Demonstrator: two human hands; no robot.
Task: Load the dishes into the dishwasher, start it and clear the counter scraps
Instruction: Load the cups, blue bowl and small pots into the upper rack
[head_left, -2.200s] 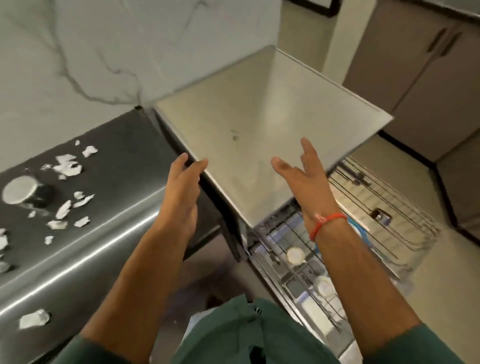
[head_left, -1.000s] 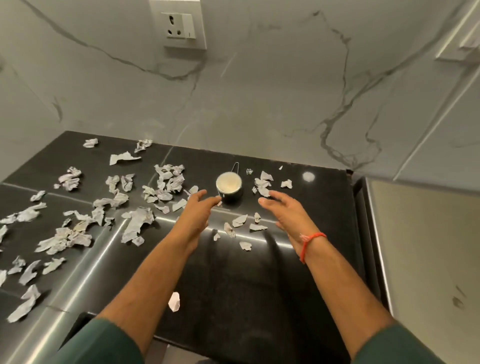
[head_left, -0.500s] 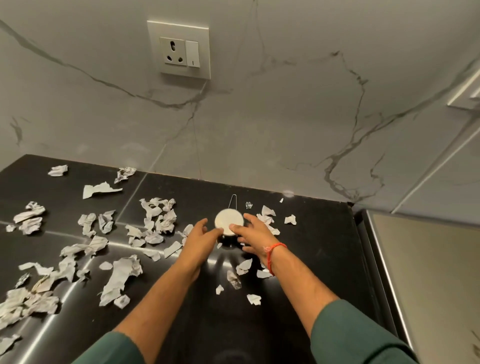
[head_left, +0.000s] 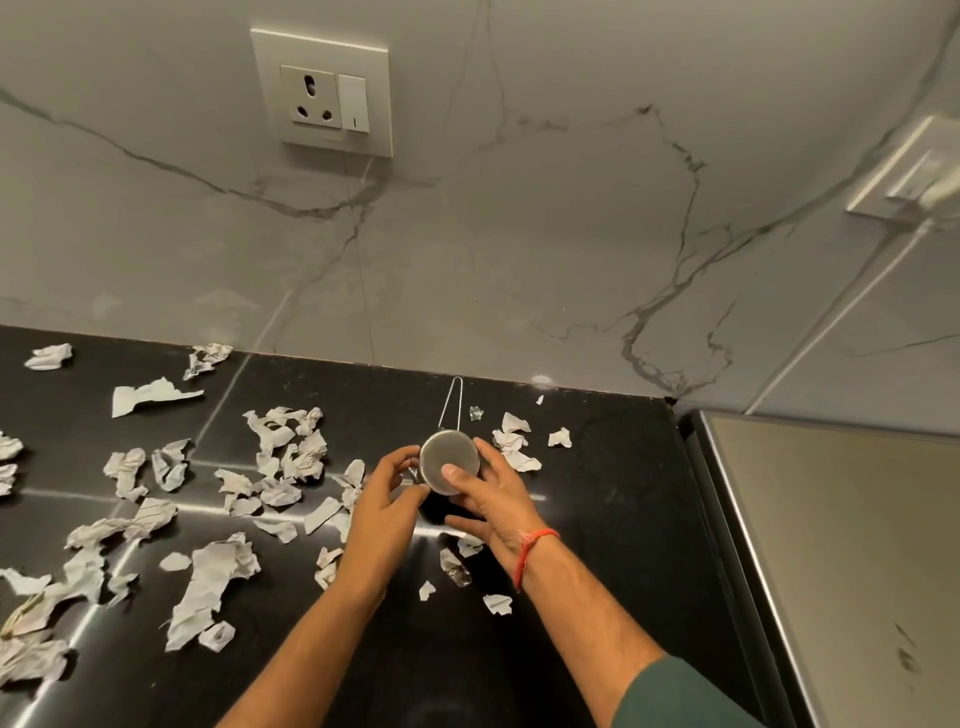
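While the small steel cup (head_left: 448, 462) sits on the black counter (head_left: 597, 519) well below the wall socket (head_left: 322, 93), it is gripped from both sides in the head view. The right hand (head_left: 493, 506) is curled round the cup's near and right side, its thumb laid on the flat round face that is turned toward the camera. The left hand (head_left: 382, 506) is closed narrowly at the cup's left edge, fingertips touching the rim; whether weight is carried there cannot be told. A thin wire handle (head_left: 452, 402) projects from the cup toward the wall.

Torn paper scraps (head_left: 280, 457) are strewn to the left of the cup, with a few more just right of it and in front of it, under the wrists.

Risks, as judged:
- The smooth steel could slip out of a fingertip hold if it is lifted quickly.
- The wire handle could snag scraps or be caught on a rack.
- Scraps could be swept off the counter edge by the forearms as the cup is drawn back.
- Any residue inside could be spilled; the inside is not seen.

The steel panel (head_left: 831, 545) right of the cup is taken to be the dishwasher, though this is not certain.
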